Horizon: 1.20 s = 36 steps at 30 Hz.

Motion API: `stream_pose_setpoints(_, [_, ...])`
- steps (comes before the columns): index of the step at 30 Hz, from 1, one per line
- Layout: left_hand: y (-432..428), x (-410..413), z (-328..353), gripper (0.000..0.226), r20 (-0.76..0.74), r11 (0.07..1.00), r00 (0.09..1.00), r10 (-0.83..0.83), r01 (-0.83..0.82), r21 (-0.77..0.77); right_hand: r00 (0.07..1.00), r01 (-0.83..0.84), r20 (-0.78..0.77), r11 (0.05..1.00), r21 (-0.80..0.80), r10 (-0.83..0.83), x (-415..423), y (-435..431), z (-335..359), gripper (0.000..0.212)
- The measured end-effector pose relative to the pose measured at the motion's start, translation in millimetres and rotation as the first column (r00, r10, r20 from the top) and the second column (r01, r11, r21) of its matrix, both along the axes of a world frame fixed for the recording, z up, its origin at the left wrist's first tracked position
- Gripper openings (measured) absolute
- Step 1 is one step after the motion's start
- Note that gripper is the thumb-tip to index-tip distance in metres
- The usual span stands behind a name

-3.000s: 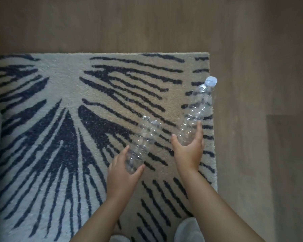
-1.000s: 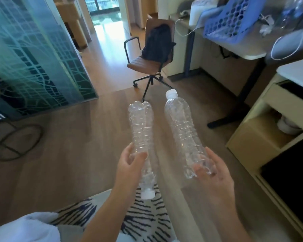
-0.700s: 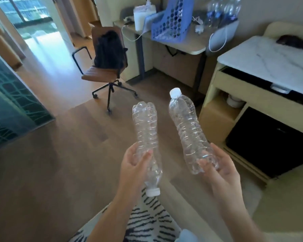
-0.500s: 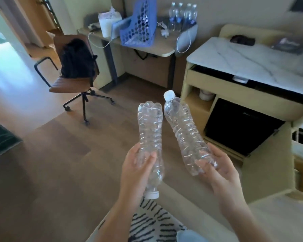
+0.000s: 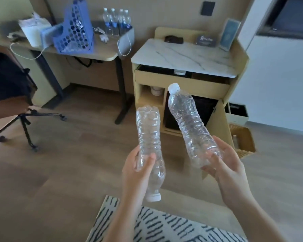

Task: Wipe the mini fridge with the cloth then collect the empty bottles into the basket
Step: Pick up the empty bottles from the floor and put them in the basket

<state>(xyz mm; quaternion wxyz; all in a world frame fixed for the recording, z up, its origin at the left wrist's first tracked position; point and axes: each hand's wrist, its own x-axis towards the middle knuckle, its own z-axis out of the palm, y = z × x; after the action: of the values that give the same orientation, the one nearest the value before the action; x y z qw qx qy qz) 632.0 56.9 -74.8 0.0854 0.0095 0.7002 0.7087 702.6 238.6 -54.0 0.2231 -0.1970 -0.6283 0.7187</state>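
Over wood floor (image 5: 59, 163) by a cabinet (image 5: 182, 55), left hand (image 5: 138, 170) grips first bottle (image 5: 149, 133) cap-down; right hand (image 5: 224, 165) grips second bottle (image 5: 189, 123) cap-up, leaning left.

Both our forearms enter from the bottom edge of the frame and rise toward its centre. Our left forearm (image 5: 128, 212) runs nearly vertical. Our left hand (image 5: 138, 166) sits just below frame centre, its back toward the camera, thumb laid across the front of the cap-down bottle (image 5: 148, 130) and fingers wrapped behind it. Our right forearm (image 5: 243, 206) angles in from the lower right. Our right hand (image 5: 226, 165) is turned palm up and cups the base of the cap-up bottle (image 5: 187, 119), thumb and fingers curled on either side. The two hands are apart.
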Motion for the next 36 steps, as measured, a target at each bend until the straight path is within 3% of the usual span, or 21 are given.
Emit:
stream_pose_setpoints(6, [69, 20, -3, 0.026, 0.007, 0.986, 0.986, -0.166, 0.166, -0.028, 0.985, 0.166, -0.039, 0.985, -0.038, -0.167, 54, 50, -1, 0.049])
stream_pose_setpoints(13, [185, 78, -6, 0.051, -0.008, 0.943, 0.947, -0.322, 0.32, -0.087, 0.926, 0.359, -0.114, 0.933, -0.034, -0.361, 146, 143, -9, 0.046])
stream_pose_setpoints(18, [289, 146, -4, 0.031, 0.008, 0.921, 0.925, -0.381, 0.38, -0.088, 0.881, 0.458, -0.103, 0.887, -0.051, -0.461, 223, 233, -13, 0.046])
stream_pose_setpoints(23, [392, 221, 5, 0.072, 0.007, 0.846, 0.85, -0.526, 0.524, -0.099, 0.833, 0.544, -0.084, 0.837, -0.053, -0.547, 293, 313, -11, 0.047])
stream_pose_setpoints(28, [457, 252, 1, 0.064, 0.028, 0.799, 0.808, -0.589, 0.587, -0.129, 0.779, 0.617, -0.057, 0.779, -0.109, -0.625, 334, 363, -20, 0.054])
stream_pose_setpoints(36, [520, 228, -21, 0.078, 0.076, 0.802, 0.826, -0.559, 0.562, -0.201, 0.713, 0.696, 0.016, 0.705, -0.133, -0.701, 341, 431, -39, 0.049])
